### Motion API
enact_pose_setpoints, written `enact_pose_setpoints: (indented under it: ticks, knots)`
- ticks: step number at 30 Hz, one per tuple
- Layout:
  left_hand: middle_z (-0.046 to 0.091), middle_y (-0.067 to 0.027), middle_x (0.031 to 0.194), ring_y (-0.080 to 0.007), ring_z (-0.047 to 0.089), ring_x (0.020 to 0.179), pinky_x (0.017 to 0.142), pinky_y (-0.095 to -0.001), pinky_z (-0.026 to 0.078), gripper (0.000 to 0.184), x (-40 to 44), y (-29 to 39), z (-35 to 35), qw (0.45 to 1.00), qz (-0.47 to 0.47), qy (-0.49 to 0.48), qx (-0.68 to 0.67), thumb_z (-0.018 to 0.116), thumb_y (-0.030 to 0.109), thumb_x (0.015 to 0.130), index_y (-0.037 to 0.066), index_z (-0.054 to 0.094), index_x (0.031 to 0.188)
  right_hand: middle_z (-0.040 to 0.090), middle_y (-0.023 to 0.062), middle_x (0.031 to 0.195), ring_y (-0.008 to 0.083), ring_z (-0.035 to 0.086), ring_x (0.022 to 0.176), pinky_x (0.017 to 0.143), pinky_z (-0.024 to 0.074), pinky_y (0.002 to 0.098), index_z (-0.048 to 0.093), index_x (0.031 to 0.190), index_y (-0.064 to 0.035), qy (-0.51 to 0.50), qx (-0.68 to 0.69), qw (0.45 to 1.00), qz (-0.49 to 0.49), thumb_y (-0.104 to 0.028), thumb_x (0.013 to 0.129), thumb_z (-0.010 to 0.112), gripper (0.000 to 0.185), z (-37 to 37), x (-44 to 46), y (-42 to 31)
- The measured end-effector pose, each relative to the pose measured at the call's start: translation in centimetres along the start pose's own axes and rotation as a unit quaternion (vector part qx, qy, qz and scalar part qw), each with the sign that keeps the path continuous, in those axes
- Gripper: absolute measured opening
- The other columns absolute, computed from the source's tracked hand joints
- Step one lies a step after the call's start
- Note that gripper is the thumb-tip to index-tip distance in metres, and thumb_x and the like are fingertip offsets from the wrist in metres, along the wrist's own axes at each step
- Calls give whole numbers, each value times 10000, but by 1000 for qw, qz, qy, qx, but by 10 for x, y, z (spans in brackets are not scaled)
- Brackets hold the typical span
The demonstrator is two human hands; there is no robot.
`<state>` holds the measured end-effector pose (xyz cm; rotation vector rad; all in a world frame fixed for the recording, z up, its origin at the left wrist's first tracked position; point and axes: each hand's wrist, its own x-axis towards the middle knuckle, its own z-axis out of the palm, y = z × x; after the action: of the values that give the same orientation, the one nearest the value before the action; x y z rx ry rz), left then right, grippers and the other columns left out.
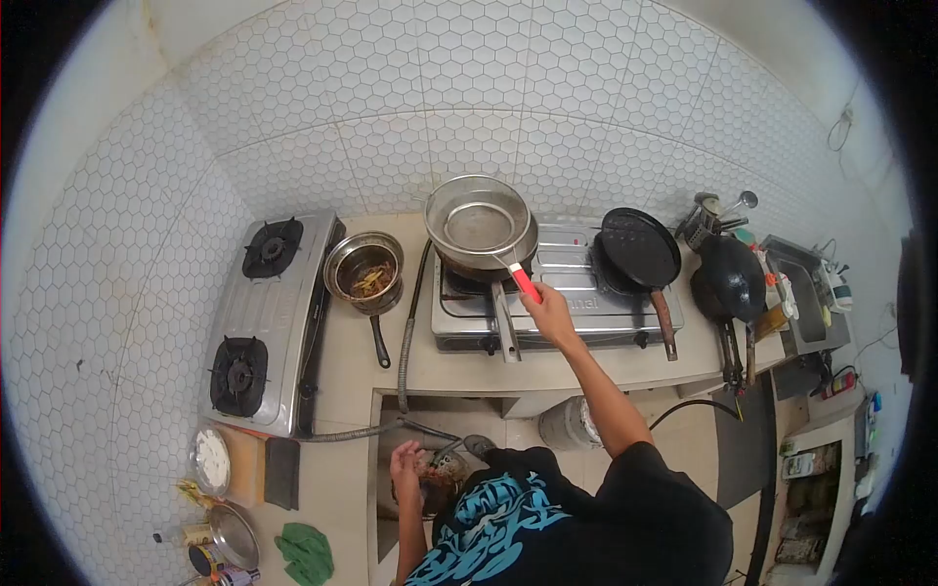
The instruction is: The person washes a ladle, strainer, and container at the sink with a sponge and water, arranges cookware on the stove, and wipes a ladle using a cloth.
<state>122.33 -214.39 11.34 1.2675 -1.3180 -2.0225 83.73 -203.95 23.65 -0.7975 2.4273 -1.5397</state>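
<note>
My right hand [550, 314] is closed around the red handle [526, 283] of a round metal strainer [479, 223]. The strainer lies over a pan [503, 327] on the steel gas stove, the pan's metal handle pointing toward me. Most of the pan's inside is hidden beneath the mesh. Low beside my body, my left hand [406, 467] hangs empty in front of the counter, its fingers loosely bent and apart. To the left of the stove stands a small pot [364, 275] with brown pieces in it and a black handle.
A black frying pan [637, 252] rests on the right burner of the stove [576, 319]. A dark wok [728, 283] and a sink [816, 317] lie farther right. At left are a second stove [293, 322], a gas hose [410, 332] and a green cloth [305, 553].
</note>
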Motion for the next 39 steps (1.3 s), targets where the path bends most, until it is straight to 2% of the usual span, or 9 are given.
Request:
enact_pose_setpoints:
  ticks: [3,5,9,11,18,27,30,35,39]
  knots:
    - [554,-96,1182,-225,568,1021,858,-372,457,324,-1,0,6,1000,3,6,-23,518,294,934,72,503,1171,596,161,696,217,563,638,616,445,353,606,960,50,0,-2,1000,15,-239,831,602,316,3,6,8]
    - [576,-93,1165,-190,576,1003,836,-301,451,246,-7,4,9,999,-2,17,-49,480,203,953,67,504,1156,606,187,716,251,587,655,624,451,363,606,938,55,8,-30,999,19,-242,826,606,317,4,8,9]
    - [578,-100,1151,-193,578,994,840,-308,453,252,-8,-16,1,998,5,37,-50,472,210,954,59,503,1154,612,207,740,282,601,674,637,453,373,608,928,56,21,-24,999,8,-240,819,613,315,9,14,25]
    - [557,-108,1181,-228,577,1030,849,-368,462,318,-10,-25,-5,999,12,37,-34,520,278,937,64,500,1171,617,215,760,297,603,683,653,457,383,607,926,55,27,-31,999,-7,-227,812,613,304,8,12,26]
    - [565,-105,1164,-223,576,1031,853,-359,456,322,-8,-25,-7,999,-7,43,-25,524,284,935,64,505,1169,623,216,780,324,620,727,676,467,388,608,920,48,29,-39,999,-3,-213,803,608,286,10,11,32]
    - [553,-101,1181,-213,565,1022,846,-353,442,334,0,-9,0,998,2,36,-43,536,293,922,70,511,1169,631,193,753,297,630,701,667,475,372,614,926,34,35,-21,999,24,-247,795,632,310,14,17,55]
    - [554,-97,1183,-219,563,1032,854,-360,440,323,-1,-14,-2,999,5,27,-32,527,276,927,70,508,1175,634,150,721,233,623,661,638,477,352,617,920,28,40,6,999,17,-263,807,630,312,14,17,55]
    - [568,-84,1163,-185,587,983,802,-312,459,277,-4,-17,-1,999,-26,41,-23,522,238,934,76,518,1159,650,112,764,152,595,642,613,474,300,607,956,26,-65,160,972,160,-366,872,586,401,6,19,48]
    - [580,-89,1140,-189,586,987,806,-310,461,271,-4,-18,-2,999,-20,30,-36,536,244,928,81,531,1144,659,142,820,193,622,693,658,484,315,592,1000,30,-63,158,973,157,-408,890,552,453,-2,22,50]
